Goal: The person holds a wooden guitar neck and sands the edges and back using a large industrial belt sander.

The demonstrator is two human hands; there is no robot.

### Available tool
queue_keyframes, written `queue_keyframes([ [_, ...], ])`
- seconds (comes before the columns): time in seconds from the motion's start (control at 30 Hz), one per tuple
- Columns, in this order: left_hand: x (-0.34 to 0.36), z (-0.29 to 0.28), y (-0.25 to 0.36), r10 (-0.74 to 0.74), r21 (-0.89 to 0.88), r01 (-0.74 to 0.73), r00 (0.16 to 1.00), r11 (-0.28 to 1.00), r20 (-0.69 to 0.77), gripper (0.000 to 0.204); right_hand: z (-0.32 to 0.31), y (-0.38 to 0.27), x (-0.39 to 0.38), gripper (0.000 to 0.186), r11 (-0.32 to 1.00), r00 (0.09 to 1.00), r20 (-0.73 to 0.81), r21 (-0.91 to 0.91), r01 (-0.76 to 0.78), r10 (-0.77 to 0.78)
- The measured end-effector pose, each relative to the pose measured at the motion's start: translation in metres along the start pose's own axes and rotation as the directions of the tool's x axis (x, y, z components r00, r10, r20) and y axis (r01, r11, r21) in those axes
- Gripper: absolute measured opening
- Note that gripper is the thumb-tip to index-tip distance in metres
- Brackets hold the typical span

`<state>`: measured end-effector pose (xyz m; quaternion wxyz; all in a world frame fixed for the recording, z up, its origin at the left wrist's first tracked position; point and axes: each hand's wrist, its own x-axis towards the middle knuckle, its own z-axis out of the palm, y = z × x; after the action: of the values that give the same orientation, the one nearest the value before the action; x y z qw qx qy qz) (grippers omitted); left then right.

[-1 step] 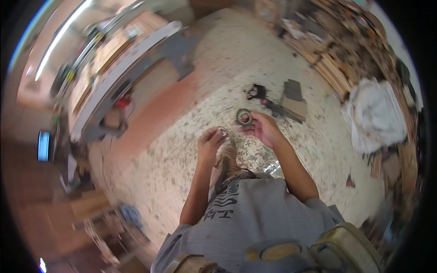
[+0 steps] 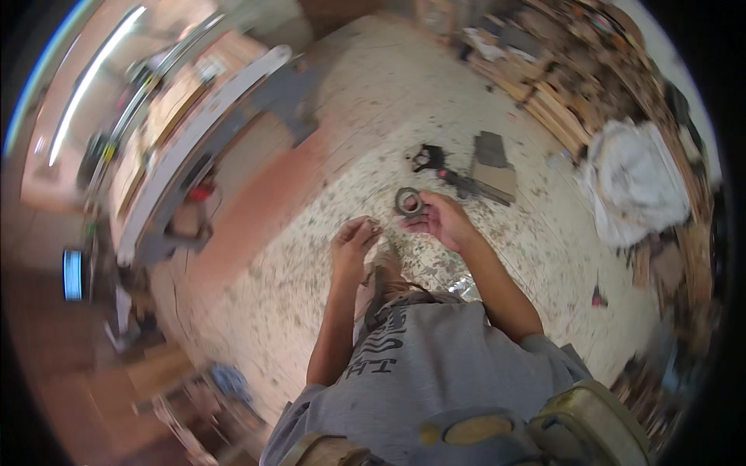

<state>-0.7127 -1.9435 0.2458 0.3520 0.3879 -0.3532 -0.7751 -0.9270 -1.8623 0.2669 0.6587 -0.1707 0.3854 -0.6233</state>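
Observation:
Held out in front of me, my right hand (image 2: 445,223) grips a dark grey ring-shaped piece (image 2: 420,207) with a wide hole through its middle. The ring is tilted, its opening turned partly up, and the lower fingers are spread beneath it. Just left of it, my left hand (image 2: 354,239) is closed in a pinch. Whatever its fingertips hold is too small and blurred to name. A short gap separates the two hands, which are over the floor above my legs.
Ahead lie a black tool (image 2: 427,158), a dark tool with a red part (image 2: 466,185) and a grey-brown flat piece (image 2: 494,175). A workbench (image 2: 203,116) runs along the left. Wood scraps (image 2: 559,116) and a white sack (image 2: 637,186) line the right. Debris speckles the floor.
The whole scene has slid slightly left in view as my head moved. The ring looks a little more tilted; both hands keep their grips.

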Motion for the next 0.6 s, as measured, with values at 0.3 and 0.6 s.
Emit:
queue_keyframes([
  [0.3,0.189,0.129,0.031,-0.396,0.443,0.200,0.821,0.874,0.410,0.016,-0.052,-0.071,-0.011,0.016,0.921,0.792,-0.531,0.054,0.386,-0.301],
  [0.6,0.129,0.299,-0.111,-0.775,0.761,0.186,0.286,0.622,0.563,0.020,-0.072,-0.019,-0.178,0.042,0.703,0.257,-0.921,-0.026,0.711,-0.294],
])
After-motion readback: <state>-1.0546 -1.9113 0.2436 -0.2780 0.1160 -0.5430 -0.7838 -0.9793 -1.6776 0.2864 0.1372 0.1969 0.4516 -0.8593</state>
